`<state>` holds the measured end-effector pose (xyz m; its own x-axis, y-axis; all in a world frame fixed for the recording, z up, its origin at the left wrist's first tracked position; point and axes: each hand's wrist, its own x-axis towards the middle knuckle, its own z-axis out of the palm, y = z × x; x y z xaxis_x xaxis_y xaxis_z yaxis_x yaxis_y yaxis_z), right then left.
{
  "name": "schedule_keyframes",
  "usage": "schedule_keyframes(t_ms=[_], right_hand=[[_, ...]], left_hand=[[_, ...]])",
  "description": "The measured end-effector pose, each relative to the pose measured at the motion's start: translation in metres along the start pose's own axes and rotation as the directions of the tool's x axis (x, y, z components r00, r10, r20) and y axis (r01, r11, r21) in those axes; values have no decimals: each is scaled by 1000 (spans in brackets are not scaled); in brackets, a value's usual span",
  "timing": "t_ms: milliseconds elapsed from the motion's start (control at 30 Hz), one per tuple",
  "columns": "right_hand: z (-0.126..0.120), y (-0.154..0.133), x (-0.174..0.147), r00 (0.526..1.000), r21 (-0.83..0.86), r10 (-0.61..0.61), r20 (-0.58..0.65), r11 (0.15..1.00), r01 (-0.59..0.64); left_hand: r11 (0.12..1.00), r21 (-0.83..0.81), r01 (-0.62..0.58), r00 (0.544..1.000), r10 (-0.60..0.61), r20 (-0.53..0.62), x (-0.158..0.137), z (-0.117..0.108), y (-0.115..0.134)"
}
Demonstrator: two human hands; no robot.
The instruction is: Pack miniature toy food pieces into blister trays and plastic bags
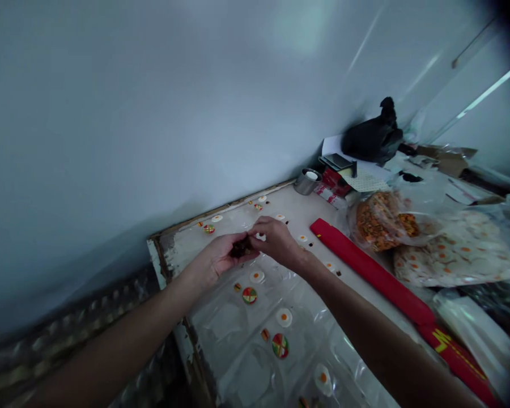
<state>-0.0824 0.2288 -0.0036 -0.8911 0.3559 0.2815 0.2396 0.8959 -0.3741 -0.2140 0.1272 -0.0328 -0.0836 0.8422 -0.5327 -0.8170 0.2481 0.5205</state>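
My left hand (221, 255) is cupped around several small dark brown pieces (240, 248). Above them my right hand (277, 239) is closed, its thumb and fingertips pinched together against the left fingers; what they hold, if anything, is hidden. Below both hands lie clear plastic moulded sheets (225, 323) on a white table. Small fried-egg-shaped pieces (284, 317), round red-and-green pieces (280, 345) and tiny brown-orange pieces (265, 334) rest on the sheets in repeating groups. Beyond my right wrist, single dark pieces (339, 273) lie beside some of the eggs.
A long red strip (365, 266) crosses the table at right. Past it are a clear bag of orange bits (380, 221) and a bag of egg pieces (459, 249). A metal tin (308, 181) and a black bag (372, 139) stand near the pale wall (174, 113).
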Motion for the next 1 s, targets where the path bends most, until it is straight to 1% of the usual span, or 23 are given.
schedule_keyframes(t_ms=[33,100,167,200,233,300,367,400,433,467,500,567,633,700,767,867,933,1000], right_hand=[[-1,-9,0,999,-79,23,48,997,-19],[-4,-24,1,982,-217,115,149,973,-81],[-6,-33,1,952,-288,212,221,947,-144],[-6,-35,1,939,-283,244,243,943,-172],[-6,-36,1,930,-245,263,256,949,-200],[-3,-33,2,928,-79,278,249,961,-266],[5,-27,9,942,123,288,176,942,-311],[10,-23,15,951,198,284,120,932,-304],[15,-20,23,961,239,268,69,931,-277],[21,-17,34,970,236,241,32,941,-242],[28,-15,45,979,186,205,20,961,-205],[40,-11,68,988,16,141,66,990,-142],[50,-7,86,986,-130,119,119,986,-104],[56,-3,95,983,-179,117,145,980,-90],[57,0,93,980,-189,116,160,978,-85],[49,-7,77,985,-165,84,152,985,-58],[40,-22,62,993,-73,19,113,997,-11],[30,-41,50,991,27,-97,96,995,94]], left_hand=[[1000,4,13,1000,-13,-2,-4,0,-5],[999,12,31,999,-31,-9,-13,0,-14],[999,1,39,999,-39,-28,-23,1,-22],[999,-11,38,999,-38,-37,-28,0,-25],[999,-24,38,998,-39,-43,-34,0,-27],[999,-39,31,998,-33,-49,-46,-5,-27],[999,-51,-4,998,0,-67,-60,-14,-22],[998,-60,-26,996,21,-83,-66,-20,-17],[996,-70,-54,994,47,-102,-72,-27,-11],[993,-78,-87,990,77,-120,-76,-34,-4],[990,-85,-114,986,102,-134,-80,-41,3],[983,-92,-157,981,145,-133,-84,-53,18],[978,-101,-181,981,171,-95,-85,-62,29],[977,-118,-177,984,173,-44,-84,-67,34],[977,-139,-164,987,162,-20,-81,-70,34],[980,-160,-118,993,116,-23,-76,-71,30],[984,-159,-77,997,74,-24,-74,-69,26],[988,-142,-53,999,51,-19,-72,-64,23]])
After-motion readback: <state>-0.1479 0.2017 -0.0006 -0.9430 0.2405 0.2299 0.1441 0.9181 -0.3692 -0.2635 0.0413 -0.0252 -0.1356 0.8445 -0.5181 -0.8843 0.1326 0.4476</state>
